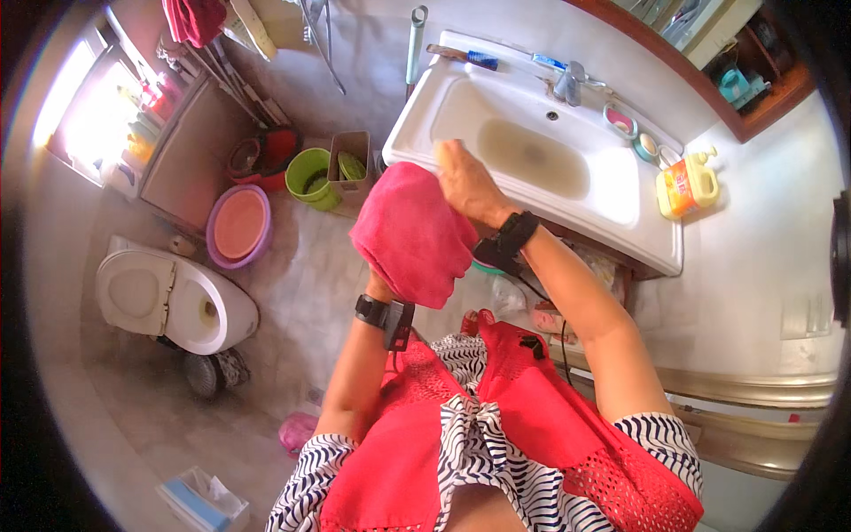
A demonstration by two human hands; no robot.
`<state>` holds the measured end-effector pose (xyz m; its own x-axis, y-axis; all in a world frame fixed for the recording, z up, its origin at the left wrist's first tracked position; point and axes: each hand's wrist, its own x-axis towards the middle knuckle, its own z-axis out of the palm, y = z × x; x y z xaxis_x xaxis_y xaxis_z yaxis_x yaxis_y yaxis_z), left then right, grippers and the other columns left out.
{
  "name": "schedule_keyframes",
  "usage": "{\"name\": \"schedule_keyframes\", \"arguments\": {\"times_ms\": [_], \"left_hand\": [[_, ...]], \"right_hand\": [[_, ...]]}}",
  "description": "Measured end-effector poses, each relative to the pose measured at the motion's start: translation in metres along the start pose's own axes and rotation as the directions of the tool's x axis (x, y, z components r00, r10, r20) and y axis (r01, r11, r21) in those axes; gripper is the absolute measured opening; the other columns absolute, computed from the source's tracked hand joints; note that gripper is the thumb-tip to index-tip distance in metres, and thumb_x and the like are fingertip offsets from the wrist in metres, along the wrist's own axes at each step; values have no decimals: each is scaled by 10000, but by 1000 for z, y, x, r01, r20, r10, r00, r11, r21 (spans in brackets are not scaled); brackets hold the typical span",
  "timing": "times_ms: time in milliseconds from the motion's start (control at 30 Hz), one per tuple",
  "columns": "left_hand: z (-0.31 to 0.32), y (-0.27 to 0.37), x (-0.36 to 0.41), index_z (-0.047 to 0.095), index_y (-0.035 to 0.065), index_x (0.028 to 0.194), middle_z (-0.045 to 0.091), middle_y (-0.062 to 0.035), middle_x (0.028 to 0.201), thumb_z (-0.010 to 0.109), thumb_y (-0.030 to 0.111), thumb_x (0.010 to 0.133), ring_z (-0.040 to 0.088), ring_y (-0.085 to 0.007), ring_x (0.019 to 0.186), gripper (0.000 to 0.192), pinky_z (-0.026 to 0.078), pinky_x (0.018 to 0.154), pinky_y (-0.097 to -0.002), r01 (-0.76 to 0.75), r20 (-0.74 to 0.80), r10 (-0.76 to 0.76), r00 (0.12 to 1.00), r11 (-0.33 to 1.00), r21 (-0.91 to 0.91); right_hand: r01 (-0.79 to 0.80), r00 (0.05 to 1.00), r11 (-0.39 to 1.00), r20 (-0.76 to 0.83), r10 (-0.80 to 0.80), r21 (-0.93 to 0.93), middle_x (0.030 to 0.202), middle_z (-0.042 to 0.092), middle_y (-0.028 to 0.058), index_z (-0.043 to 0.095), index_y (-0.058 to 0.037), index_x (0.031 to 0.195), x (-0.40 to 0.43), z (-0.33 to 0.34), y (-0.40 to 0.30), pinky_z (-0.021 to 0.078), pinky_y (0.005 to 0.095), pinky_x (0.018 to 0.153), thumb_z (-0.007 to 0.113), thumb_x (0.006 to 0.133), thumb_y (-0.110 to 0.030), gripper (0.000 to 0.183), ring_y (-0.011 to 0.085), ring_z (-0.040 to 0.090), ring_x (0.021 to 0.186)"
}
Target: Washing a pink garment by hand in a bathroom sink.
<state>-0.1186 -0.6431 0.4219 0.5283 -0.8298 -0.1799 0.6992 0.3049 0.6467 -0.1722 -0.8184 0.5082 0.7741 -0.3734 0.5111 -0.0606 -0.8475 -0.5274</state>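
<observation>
A pink cloth (pixel 415 233) is draped over my left hand, hiding its fingers; only the skin by the wrist (pixel 380 286) shows beneath the hem. Beside the cloth's upper right edge, my right hand (pixel 469 183) is raised with its fingers curled. A pale yellowish patch shows at its fingertips, but I cannot tell whether it is a held thing or lit skin. Just beyond this hand is a white washbasin (pixel 615 173) with cloudy brownish water (pixel 525 156) in its bowl. A chrome faucet (pixel 570 83) stands on the far rim.
A scrub brush (pixel 465 57), a toothpaste tube (pixel 549 61) and a soap dish (pixel 620 121) sit along the basin's rim. A yellow pump bottle (pixel 687 185) stands at its right end. Leftward are a green bucket (pixel 312 169), a purple basin (pixel 211 229) and a toilet (pixel 206 312).
</observation>
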Motion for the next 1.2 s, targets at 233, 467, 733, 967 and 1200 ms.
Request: {"name": "schedule_keyframes", "arguments": {"times_ms": [233,467,733,967,1200], "left_hand": [[42,6,4,363,84,1316,478,-72,1235,433,431,905,502,-226,1076,542,435,909,-371,-80,207,65,976,995,64],[1,1,9,475,99,1202,565,-60,1074,449,422,905,566,-218,957,439,497,766,-317,4,112,24,993,971,-240],[-82,-10,35,349,81,1335,404,-147,1344,318,620,870,424,-314,1214,712,355,1024,-453,38,353,27,935,983,-178],[-9,28,13,279,78,1373,346,-137,1389,441,561,858,378,-314,1244,725,334,1043,-443,-177,162,203,966,971,-160],[13,38,5,247,87,1396,329,-106,1406,419,574,865,350,-264,1276,740,329,1048,-408,-181,306,178,935,983,-18]], "right_hand": [[181,853,981,507,-124,-64,916,553,167,572,-35,1023,18,-20,-37,447,397,749,491,694,-1,340,331,575,818],[231,865,922,369,-341,311,891,526,162,504,-15,923,12,-35,-80,442,426,698,480,806,-78,135,366,540,805],[108,721,799,506,-473,592,858,531,170,510,-10,942,-27,-24,-74,436,397,712,509,789,-34,154,346,547,817],[-11,718,860,603,-348,510,869,545,149,513,-2,962,-43,-54,-53,433,368,705,508,787,-7,175,308,562,786],[-186,946,877,322,38,444,997,548,147,505,-11,1065,-4,-44,-73,416,367,838,519,844,-116,245,273,540,959]]}}
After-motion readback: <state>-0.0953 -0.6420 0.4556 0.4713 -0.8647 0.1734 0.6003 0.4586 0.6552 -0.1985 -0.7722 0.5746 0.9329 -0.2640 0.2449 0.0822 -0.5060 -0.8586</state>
